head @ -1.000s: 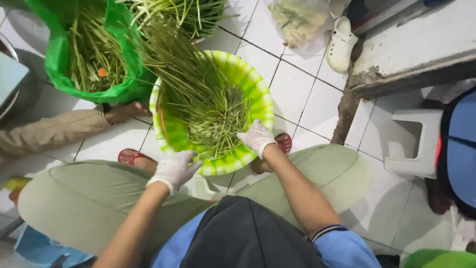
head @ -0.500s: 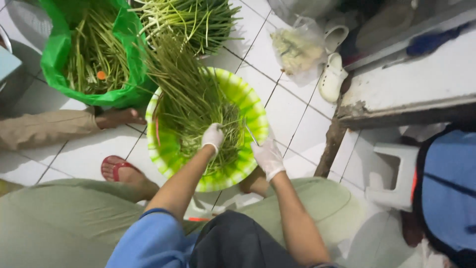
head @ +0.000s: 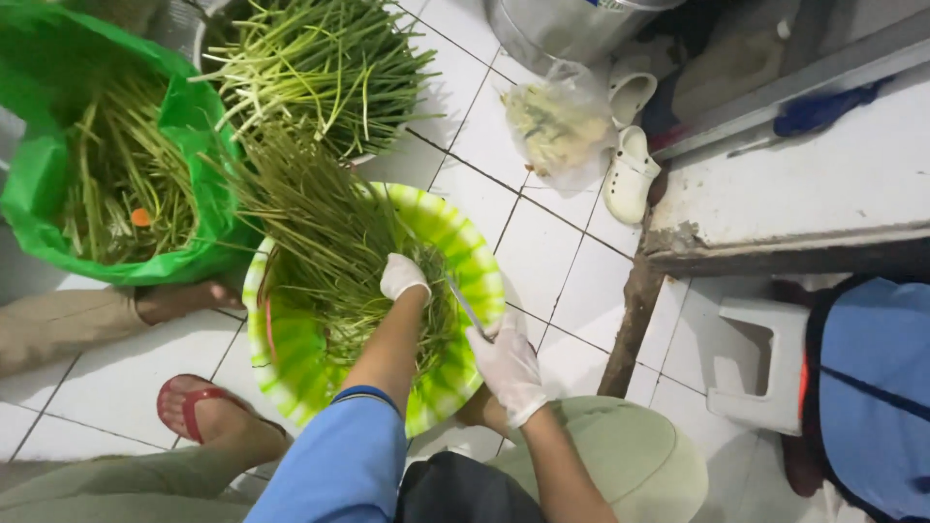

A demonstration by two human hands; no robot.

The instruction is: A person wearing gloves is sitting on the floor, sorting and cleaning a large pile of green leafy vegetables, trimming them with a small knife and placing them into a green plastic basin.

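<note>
While the gloved left hand (head: 404, 276) closes narrowly on green stalks (head: 329, 252) inside the green basin (head: 475, 257) on the tiled floor (head: 542, 252), the gloved right hand (head: 509, 366), at the basin's right rim, grips a small knife (head: 465, 305). Far left sits a green bag (head: 39, 184) of stalks.

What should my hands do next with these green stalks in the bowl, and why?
Probably close the left hand on a small bunch of green stalks and draw it toward the knife in the right hand. The left hand rests on the pile inside the green bowl, and the blade waits beside it.
</note>
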